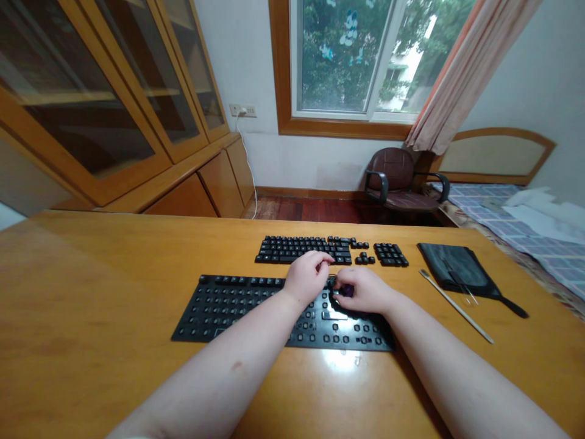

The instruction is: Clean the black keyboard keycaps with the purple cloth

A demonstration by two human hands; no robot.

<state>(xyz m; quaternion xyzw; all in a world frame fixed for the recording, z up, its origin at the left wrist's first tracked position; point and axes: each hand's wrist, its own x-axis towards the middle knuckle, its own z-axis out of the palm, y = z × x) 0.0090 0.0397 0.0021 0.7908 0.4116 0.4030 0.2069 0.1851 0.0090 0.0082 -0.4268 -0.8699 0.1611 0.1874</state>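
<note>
A black keyboard base [237, 305] with its keycaps off lies across the desk before me, bare switches showing. My left hand [307, 277] hovers over its top right part, fingers bent and closed together; whether they hold anything is hidden. Just beside it, my right hand [363, 289] is closed in a pinch low over the keyboard's right part. A small dark, purplish thing [348, 290] shows between thumb and fingers, too little visible to name. Behind the base, loose black keycaps [292, 248] lie set out in keyboard order, with a separate number-pad block [390, 255] on the right.
At the right lie a thin pale-handled brush [457, 305], a wire keycap puller [467, 296] and a black pouch [461, 268] with a strap. Beyond the wooden desk [114, 292] stand a brown armchair [395, 177], a bed [525, 213] and a glass-doored cabinet [183, 167].
</note>
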